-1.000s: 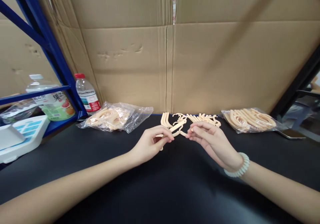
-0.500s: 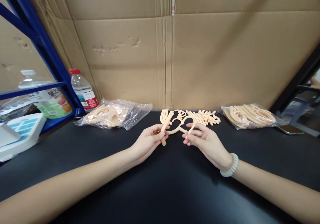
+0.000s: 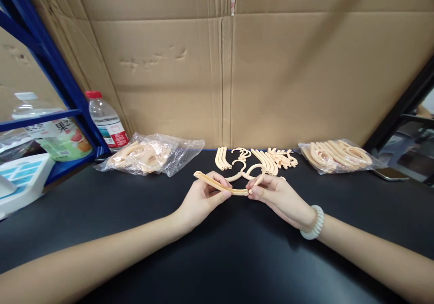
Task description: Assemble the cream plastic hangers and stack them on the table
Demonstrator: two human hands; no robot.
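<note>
My left hand [image 3: 202, 199] and my right hand [image 3: 276, 196] meet over the black table [image 3: 217, 249], both pinching a cream plastic hanger piece [image 3: 217, 184]. The long curved arm points left from my left fingers, and its other end sits between my right fingertips. A white bead bracelet [image 3: 313, 222] circles my right wrist. Just behind the hands lie loose cream hanger parts [image 3: 257, 159], some with hooks, in a small row.
Two clear bags of cream parts lie at the back: a bag on the left [image 3: 149, 154] and a bag on the right [image 3: 339, 155]. A water bottle [image 3: 106, 121] stands by a blue rack [image 3: 50, 64]. A cardboard wall [image 3: 237, 68] backs the table. A phone [image 3: 389, 173] lies far right.
The hanger piece has been turned from upright between my hands to lying flat, its long arm now pointing left. Both hands dropped slightly toward the table.
</note>
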